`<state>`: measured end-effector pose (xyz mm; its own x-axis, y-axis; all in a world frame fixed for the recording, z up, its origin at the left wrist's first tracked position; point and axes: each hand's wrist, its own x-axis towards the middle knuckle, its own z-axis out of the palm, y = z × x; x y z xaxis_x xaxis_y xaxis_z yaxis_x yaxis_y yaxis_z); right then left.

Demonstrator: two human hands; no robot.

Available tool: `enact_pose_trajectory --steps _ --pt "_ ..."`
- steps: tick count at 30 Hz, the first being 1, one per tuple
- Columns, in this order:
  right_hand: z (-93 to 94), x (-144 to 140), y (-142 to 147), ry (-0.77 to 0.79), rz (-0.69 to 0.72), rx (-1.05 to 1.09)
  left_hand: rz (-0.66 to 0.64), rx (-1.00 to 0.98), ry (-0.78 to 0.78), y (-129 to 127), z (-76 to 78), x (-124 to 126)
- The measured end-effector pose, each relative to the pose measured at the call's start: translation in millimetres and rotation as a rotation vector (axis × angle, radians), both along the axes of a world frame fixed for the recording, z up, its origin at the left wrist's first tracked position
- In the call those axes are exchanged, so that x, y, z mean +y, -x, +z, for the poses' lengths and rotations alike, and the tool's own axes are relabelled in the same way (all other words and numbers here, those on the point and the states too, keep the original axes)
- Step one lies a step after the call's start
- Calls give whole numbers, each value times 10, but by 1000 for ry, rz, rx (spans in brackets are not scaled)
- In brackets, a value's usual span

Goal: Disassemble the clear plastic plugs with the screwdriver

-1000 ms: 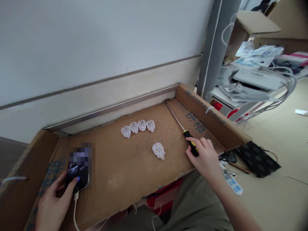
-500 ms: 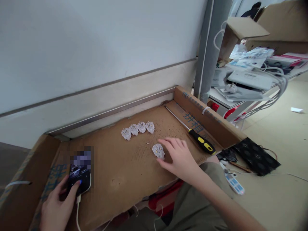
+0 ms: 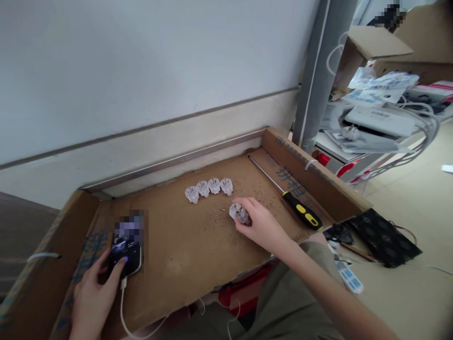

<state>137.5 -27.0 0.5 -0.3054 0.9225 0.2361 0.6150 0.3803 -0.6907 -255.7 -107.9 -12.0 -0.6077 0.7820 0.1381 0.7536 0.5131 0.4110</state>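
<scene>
Looking down from the head camera, I see my right hand (image 3: 260,224) curled around a clear plastic plug (image 3: 239,213) on the cardboard sheet (image 3: 184,245), fingers folded over its top and thumb tucked in against its near side. The plug seems raised a little off the sheet, though the hand hides its underside and I cannot say for sure. It sits near the middle of the sheet, just on the near side of a row of four more clear plugs (image 3: 208,188), which lie touching one another in a slightly curved line toward the wall (image 3: 141,71).

My left hand (image 3: 94,295) is down at the near left corner, fingers wrapped about a dark phone (image 3: 126,255) with the thumb laid on its screen. A white cable (image 3: 123,314) runs from the phone's lower edge toward me.

Off to the right of my right hand, well clear of it, a screwdriver (image 3: 299,211) with a black and yellow handle lies at a slant, its long shaft pointing to the far corner of the raised cardboard rim (image 3: 311,177). Beyond that rim stand a grey post (image 3: 316,80) and a shelf stacked with white power strips (image 3: 378,120) and cables.
</scene>
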Motion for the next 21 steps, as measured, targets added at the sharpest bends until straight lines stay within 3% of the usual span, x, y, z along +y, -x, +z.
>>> enact_pose_trajectory --steps 8,12,21 --pt "-28 22 -1 16 -37 64 60 -98 25 -117 105 -7" --pt "-11 39 -11 38 -77 69 51 -75 11 -90 77 -5" --pt "-32 79 23 -17 -10 -32 43 -88 6 -24 20 -20"
